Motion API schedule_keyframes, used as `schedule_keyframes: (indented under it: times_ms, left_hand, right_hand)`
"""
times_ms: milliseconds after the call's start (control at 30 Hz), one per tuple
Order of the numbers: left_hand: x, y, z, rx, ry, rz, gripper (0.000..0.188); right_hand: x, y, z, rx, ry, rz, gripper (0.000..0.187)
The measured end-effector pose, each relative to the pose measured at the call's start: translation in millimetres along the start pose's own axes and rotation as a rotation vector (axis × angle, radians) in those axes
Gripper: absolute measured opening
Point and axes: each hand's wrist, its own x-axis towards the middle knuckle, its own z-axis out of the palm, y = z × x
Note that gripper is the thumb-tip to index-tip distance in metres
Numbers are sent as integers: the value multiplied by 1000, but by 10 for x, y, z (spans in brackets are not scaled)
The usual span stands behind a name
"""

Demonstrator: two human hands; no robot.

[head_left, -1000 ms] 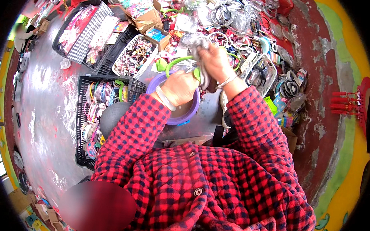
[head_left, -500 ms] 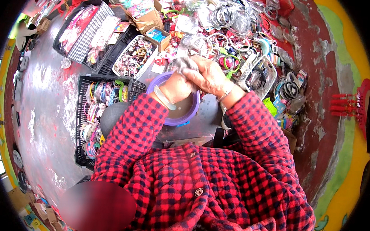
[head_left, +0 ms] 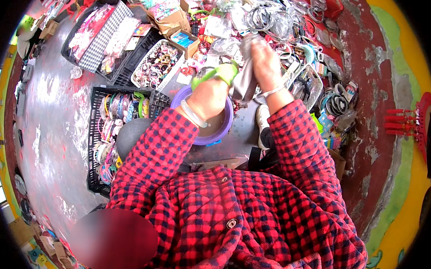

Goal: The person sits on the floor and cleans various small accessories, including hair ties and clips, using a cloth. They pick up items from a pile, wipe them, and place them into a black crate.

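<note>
A bright green headband (head_left: 203, 78) is in my left hand (head_left: 209, 96), fingers closed round it, above a purple basin (head_left: 227, 123). Murky water (head_left: 212, 128) shows inside the basin. From my right hand (head_left: 267, 72) hangs a damp-looking grey cloth (head_left: 245, 83), gripped in the fingers just right of the basin's far edge. Motion blurs the right fingers and the top of the cloth. The two hands are apart, and the cloth hangs close beside the headband.
Beyond the hands lies a pile of headbands and plastic packets (head_left: 268, 21). A black crate of headbands (head_left: 94, 143) stands to the left, a white basket of hair ties (head_left: 140, 78) behind it. Another white basket (head_left: 318, 93) sits on the right. My shoe (head_left: 263, 119) is right of the basin.
My hands were together on the cloth above the basin. They have separated: the right moved away and to the right with the cloth, and the green headband now shows in the left.
</note>
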Motion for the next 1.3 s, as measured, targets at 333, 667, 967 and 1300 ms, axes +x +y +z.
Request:
schedule_keyframes:
  times_ms: [333, 667, 967, 1300]
  left_hand:
    - [118, -43, -183, -1562, 91, -595, 39]
    - [106, -176, -36, -1580, 89, -485, 42]
    - [73, -418, -60, -1826, 415, -494, 28]
    - [130, -314, -309, -1863, 523, -595, 40]
  right_hand:
    - [54, -397, -281, 786, 1, 532, 17]
    - [-271, -649, 148, -74, -375, -213, 32]
    - [-417, -732, 275, -462, -468, -555, 43]
    - [-482, -775, 264, -459, -492, -643, 48]
